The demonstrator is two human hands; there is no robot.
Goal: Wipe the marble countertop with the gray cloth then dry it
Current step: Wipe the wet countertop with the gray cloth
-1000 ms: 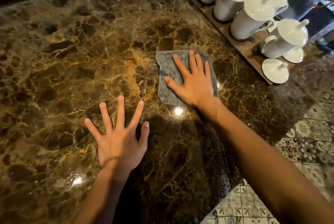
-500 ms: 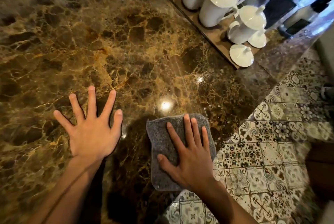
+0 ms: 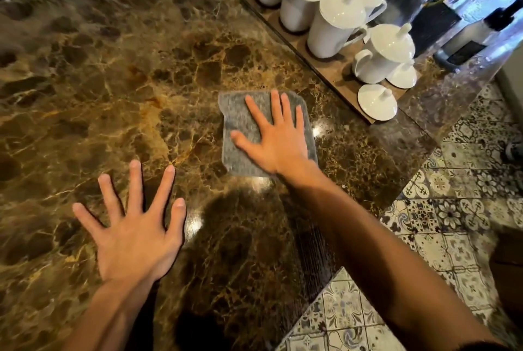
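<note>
Right hand [image 3: 278,141] flat, fingers spread, pressing gray cloth [image 3: 240,124] on marble countertop [image 3: 113,81]; left hand [image 3: 135,234] splayed, empty.

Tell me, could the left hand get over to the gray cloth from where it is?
Probably yes. The left hand lies flat and spread on the marble countertop, with only bare marble between it and the gray cloth. The right hand already presses on the cloth, leaving its left part uncovered.

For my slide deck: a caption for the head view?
Right hand presses gray cloth flat on marble countertop; left hand splayed beside it.
</note>
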